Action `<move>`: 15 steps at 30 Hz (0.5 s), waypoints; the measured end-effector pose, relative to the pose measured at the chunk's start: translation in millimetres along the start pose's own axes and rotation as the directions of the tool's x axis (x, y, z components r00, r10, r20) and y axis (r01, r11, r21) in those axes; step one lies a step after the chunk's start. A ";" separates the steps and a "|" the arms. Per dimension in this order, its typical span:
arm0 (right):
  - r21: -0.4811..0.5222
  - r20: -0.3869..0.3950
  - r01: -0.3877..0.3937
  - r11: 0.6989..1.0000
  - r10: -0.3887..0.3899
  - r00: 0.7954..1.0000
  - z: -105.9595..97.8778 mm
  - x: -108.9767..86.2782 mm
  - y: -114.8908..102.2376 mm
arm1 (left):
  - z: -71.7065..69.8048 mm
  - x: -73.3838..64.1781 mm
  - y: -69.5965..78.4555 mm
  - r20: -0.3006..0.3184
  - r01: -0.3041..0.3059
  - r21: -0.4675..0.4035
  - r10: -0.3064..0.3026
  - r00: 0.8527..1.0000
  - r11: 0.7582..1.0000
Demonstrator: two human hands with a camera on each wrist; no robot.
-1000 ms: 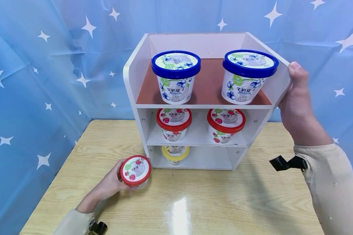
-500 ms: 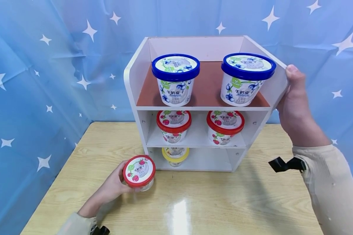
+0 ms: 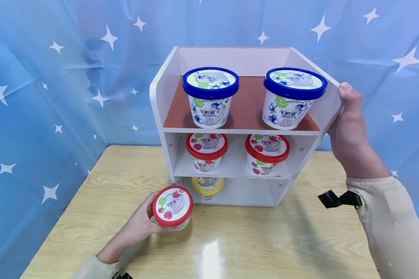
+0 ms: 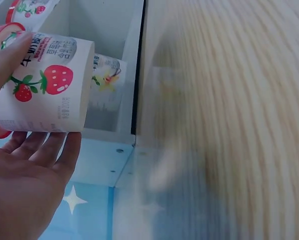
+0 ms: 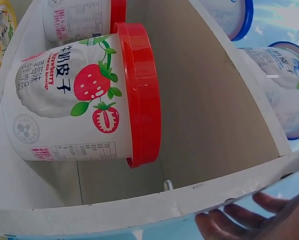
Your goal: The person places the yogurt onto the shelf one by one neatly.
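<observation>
My left hand (image 3: 143, 221) holds a red-lidded strawberry milk tub (image 3: 172, 205) by its side, just in front of the lower left corner of a white three-tier shelf (image 3: 241, 131). In the left wrist view, the fingers are under the tub and the thumb lies across its printed wall; its base is apart from the table. My right hand (image 3: 350, 131) grips the shelf's right side panel, thumb on the sloping edge and fingertips (image 5: 239, 217) against the outer face.
Two blue-lidded blueberry tubs (image 3: 211, 99) stand on the top tier. The middle tier bears two red-lidded strawberry tubs (image 3: 206, 151). One yellow-lidded tub (image 3: 207, 188) sits at the left of the bottom tier. A starry blue curtain (image 3: 125, 77) hangs behind the wooden table (image 3: 258, 240).
My left hand has moved to the right with the strawberry tub, which looks slightly larger now. The right hand keeps its hold on the shelf. The head view has shifted a little.
</observation>
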State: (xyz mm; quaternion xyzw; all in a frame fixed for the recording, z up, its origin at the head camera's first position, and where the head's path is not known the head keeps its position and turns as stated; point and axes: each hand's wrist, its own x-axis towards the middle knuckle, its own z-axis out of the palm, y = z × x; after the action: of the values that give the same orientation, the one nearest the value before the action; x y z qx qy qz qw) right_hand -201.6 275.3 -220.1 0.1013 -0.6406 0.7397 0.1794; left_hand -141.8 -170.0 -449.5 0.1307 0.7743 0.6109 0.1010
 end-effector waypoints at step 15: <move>-0.011 0.006 0.000 1.000 0.000 1.000 -0.4 -0.8 0.2 | 22.5 -1.1 17.4 0.002 -0.057 -0.023 0.057 0.998 0.998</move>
State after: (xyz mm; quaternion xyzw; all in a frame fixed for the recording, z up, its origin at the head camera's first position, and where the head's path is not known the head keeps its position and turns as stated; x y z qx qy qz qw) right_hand -200.9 275.5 -220.6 0.1027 -0.6452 0.7359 0.1779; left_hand -132.3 -145.9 -437.9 0.1522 0.7630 0.6223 0.0862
